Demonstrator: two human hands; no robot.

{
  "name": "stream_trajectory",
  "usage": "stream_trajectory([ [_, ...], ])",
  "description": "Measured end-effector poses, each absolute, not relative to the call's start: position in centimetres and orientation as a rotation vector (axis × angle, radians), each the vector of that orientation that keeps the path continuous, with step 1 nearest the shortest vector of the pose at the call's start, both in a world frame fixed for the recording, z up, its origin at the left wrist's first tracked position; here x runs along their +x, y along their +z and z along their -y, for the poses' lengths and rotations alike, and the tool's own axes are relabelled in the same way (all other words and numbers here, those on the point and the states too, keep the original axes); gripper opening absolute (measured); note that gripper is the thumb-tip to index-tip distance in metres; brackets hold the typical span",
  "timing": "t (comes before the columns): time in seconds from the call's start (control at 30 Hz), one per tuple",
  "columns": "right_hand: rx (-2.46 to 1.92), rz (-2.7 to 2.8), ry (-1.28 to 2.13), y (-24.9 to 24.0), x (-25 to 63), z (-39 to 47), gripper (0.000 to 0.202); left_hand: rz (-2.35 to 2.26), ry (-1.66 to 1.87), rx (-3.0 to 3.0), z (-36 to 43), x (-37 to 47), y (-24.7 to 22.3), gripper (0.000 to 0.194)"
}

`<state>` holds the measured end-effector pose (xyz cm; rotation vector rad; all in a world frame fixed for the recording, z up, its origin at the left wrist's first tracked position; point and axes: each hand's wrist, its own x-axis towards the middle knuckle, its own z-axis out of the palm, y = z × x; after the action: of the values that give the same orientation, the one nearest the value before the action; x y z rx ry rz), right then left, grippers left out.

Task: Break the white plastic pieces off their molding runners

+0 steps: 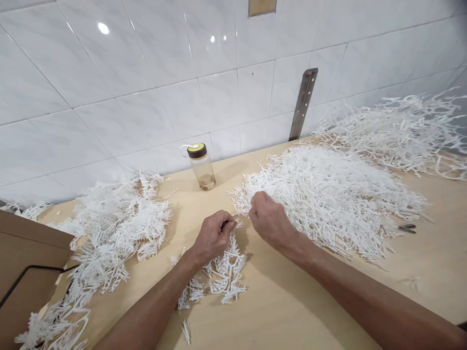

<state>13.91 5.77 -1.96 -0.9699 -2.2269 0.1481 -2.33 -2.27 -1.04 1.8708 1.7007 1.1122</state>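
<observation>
My left hand point(216, 234) is closed, thumb and fingers pinched together, on a white branching sprig point(229, 267) that spreads below it over the table. Just to the right, my right hand point(269, 217) is curled shut at the near left edge of a big heap of loose white sprigs point(328, 194). A thin piece shows in the narrow gap between the two hands; whatever the right fingers grip is hidden. More small white sprigs point(191, 291) lie under my left forearm, and a single loose piece point(186, 332) lies nearer to me.
A clear bottle point(203, 167) with a dark and yellow lid stands near the tiled wall point(146, 112). White clusters point(116, 218) are piled at left beside a cardboard box point(29, 253). Long white branches point(397, 131), a metal bar point(304, 104) and dark-handled snips point(407, 228) are at right.
</observation>
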Motion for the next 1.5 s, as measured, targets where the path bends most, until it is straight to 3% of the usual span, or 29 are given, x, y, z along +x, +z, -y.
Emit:
stream_trajectory([
  [0.2,-0.947,2.009,0.308,-1.5,15.6,-7.1,0.006,-1.663,1.264,1.634,2.3,-2.2,-1.2,0.026],
  [0.43,-0.937,2.148,0.795,-0.3,14.7,-4.9,0.021,-1.639,1.302,1.523,2.3,-2.0,-1.2,0.025],
  [0.83,-1.071,1.840,1.482,-1.0,14.2,-5.4,0.023,-1.467,1.317,1.178,1.9,-2.3,-1.3,0.035],
  [1.5,-1.072,1.797,1.384,-0.2,13.8,-4.7,0.018,-1.216,1.223,1.044,2.4,-2.6,0.0,0.035],
])
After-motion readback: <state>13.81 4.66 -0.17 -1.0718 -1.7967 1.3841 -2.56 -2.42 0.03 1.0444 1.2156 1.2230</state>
